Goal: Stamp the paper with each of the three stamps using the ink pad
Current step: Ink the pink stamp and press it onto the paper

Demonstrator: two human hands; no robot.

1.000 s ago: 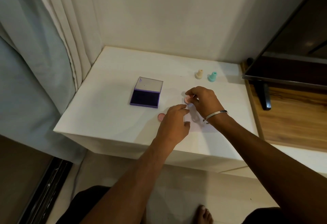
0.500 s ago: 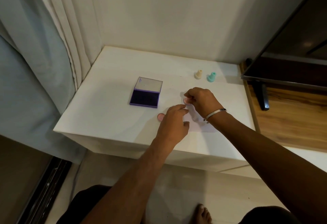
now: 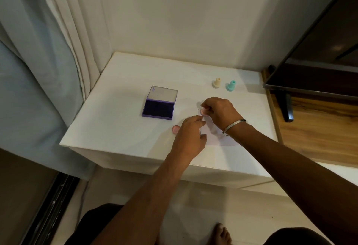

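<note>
On the white table (image 3: 120,128) lies a pale sheet of paper (image 3: 217,138), mostly under my hands. My right hand (image 3: 219,111) grips a pink stamp (image 3: 203,111) and holds it down at the paper's upper left corner. My left hand (image 3: 188,134) rests flat on the paper's left edge, fingers spread. A pink cap (image 3: 175,129) lies just left of that hand. The purple ink pad (image 3: 159,103) stands open to the left. A cream stamp (image 3: 216,83) and a teal stamp (image 3: 231,85) stand upright at the back.
A curtain (image 3: 48,55) hangs along the table's left side. A dark screen on a stand (image 3: 317,55) sits on a wooden surface at the right. My bare foot (image 3: 222,234) is on the floor below the table's front edge.
My right hand with the pink stamp has moved slightly down and left onto the paper's corner. My left hand has stayed on the paper.
</note>
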